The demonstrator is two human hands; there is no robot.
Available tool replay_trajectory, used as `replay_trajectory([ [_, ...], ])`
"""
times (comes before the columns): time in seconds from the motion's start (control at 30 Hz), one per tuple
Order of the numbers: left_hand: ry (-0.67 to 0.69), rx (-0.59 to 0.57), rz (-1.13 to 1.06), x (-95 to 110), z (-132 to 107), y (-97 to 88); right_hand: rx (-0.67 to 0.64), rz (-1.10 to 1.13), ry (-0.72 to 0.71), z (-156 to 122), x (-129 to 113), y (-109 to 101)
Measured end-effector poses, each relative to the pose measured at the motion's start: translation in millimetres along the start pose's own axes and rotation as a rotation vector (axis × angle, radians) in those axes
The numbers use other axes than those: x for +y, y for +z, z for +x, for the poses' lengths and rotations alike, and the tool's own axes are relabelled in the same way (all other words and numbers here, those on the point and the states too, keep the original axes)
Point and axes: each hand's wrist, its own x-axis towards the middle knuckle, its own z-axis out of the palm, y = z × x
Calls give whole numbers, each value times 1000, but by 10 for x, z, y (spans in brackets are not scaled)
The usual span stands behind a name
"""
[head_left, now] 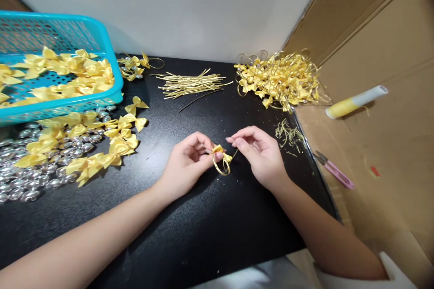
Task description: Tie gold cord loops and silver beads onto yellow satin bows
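My left hand (188, 160) pinches a small yellow ribbon bow (220, 153) that has a gold wire loop hanging under it, just above the black table (210, 221). My right hand (259, 151) is closed beside it, fingertips pinched at the thin gold wire end that sticks out of the bow. Both hands sit close together at the middle of the table.
A turquoise basket (84, 99) of yellow bows stands at the back left, with loose bows (101, 144) and silver beads (30, 180) in front. Gold wire pieces (190, 83) lie at the back, a pile of finished bows (281, 79) at back right. Wire scraps (288, 135), pink snips (335, 171) and a tube (356, 101) lie right.
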Motion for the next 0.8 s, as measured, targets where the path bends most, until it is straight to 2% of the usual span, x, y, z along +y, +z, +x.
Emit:
replay_trajectory([
  [0.13, 12, -13, -21, 5, 5, 4, -80, 64, 23, -31, 7, 31],
  [0.5, 8, 104, 41, -4, 10, 12, -40, -158, -111, -81, -7, -4],
  [0.63, -9, 108, 53, 18, 13, 18, -53, -172, -123, -90, 5, -1],
  [0.7, -16, 116, 25, 26, 18, 23, -15, -131, -102, -71, -2, -8],
  [0.8, -23, 145, -46, 27, 36, 27, 129, 26, -81, 2, -51, -66],
])
